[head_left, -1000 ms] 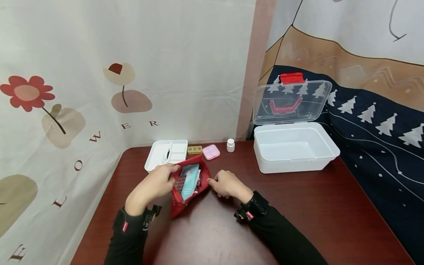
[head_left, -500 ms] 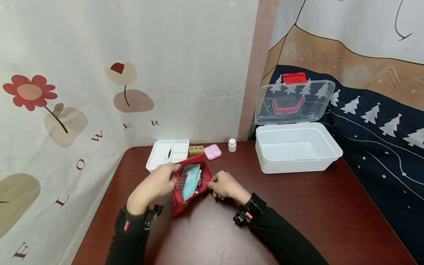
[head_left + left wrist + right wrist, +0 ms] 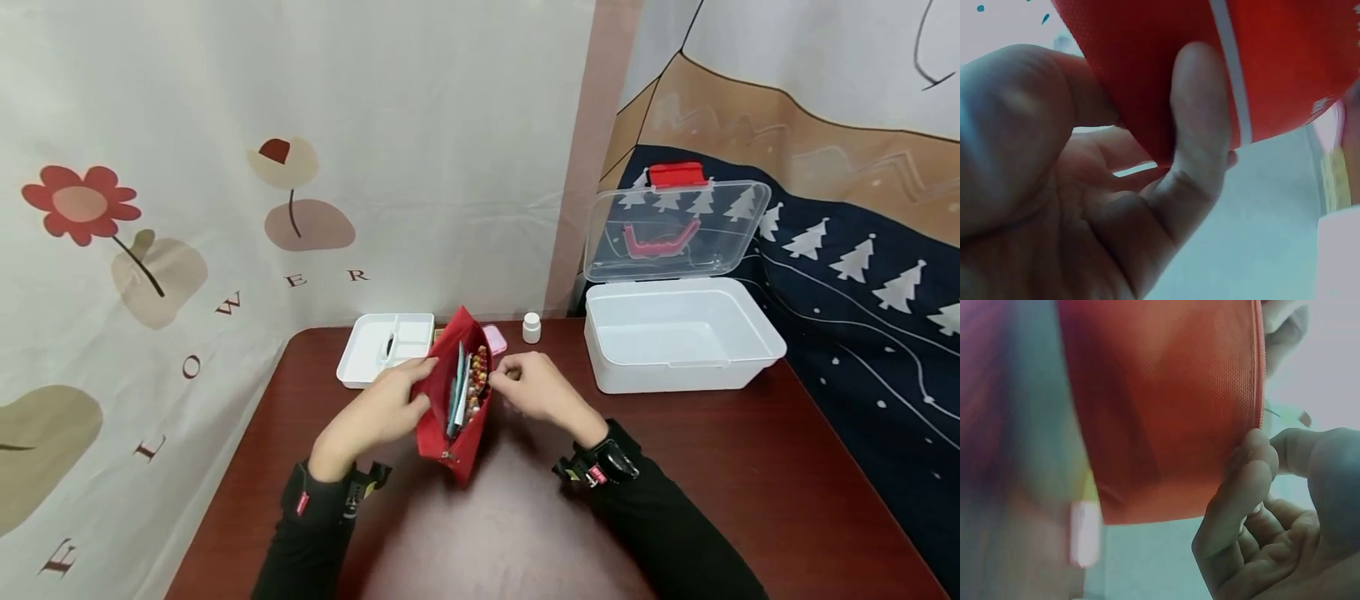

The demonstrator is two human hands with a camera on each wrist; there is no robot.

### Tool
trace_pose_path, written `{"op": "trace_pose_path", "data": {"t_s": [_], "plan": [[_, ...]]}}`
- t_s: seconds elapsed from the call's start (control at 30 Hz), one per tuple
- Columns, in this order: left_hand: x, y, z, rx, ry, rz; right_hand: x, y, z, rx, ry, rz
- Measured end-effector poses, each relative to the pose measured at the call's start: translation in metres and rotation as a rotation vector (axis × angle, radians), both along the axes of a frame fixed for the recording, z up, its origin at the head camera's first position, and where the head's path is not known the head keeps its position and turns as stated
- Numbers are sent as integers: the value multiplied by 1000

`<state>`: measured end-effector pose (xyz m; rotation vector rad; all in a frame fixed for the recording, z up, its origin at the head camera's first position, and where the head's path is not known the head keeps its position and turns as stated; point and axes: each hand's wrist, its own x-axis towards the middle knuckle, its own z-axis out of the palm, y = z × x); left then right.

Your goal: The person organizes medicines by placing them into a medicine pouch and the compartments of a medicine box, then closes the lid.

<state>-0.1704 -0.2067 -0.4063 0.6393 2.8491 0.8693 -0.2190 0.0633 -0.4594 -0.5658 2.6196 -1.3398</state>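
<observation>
A red zip pouch (image 3: 468,457) stands tilted between both hands, its mouth spread toward the head camera. My left hand (image 3: 378,411) grips its left side, with fingers on either side of the wall in the left wrist view. Thumb and fingers of my right hand (image 3: 542,387) pinch the right rim by the zip, and its other fingers curl loosely in the right wrist view. Inside stand flat light-blue and white pieces (image 3: 459,393) and, along the right wall, a strip of small red and yellow beads or pills (image 3: 478,372). The pouch's bottom is hidden.
Behind the pouch are a white compartment tray (image 3: 411,329), a partly covered pink case (image 3: 494,338) and a small white bottle (image 3: 532,327). At the right, a white box (image 3: 678,377) stands with its clear lid (image 3: 678,217) raised. Curtains hang behind the table.
Both hands have lifted and turned the pouch more upright, shifting it right. Its contents now show edge-on, and the pouch covers much of the pink case and the yellow pill box.
</observation>
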Motion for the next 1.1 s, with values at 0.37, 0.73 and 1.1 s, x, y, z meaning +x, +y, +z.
{"op": "trace_pose_path", "data": {"t_s": [0.37, 0.73, 1.1], "plan": [[-4, 38, -15, 112, 7, -22, -13, 18, -16, -13, -84, 30], [6, 32, -8, -61, 41, 155, -14, 24, -14, -106, -117, 17], [7, 40, -9, 62, 34, 10, -10, 41, -16, -98, -181, 236]]}}
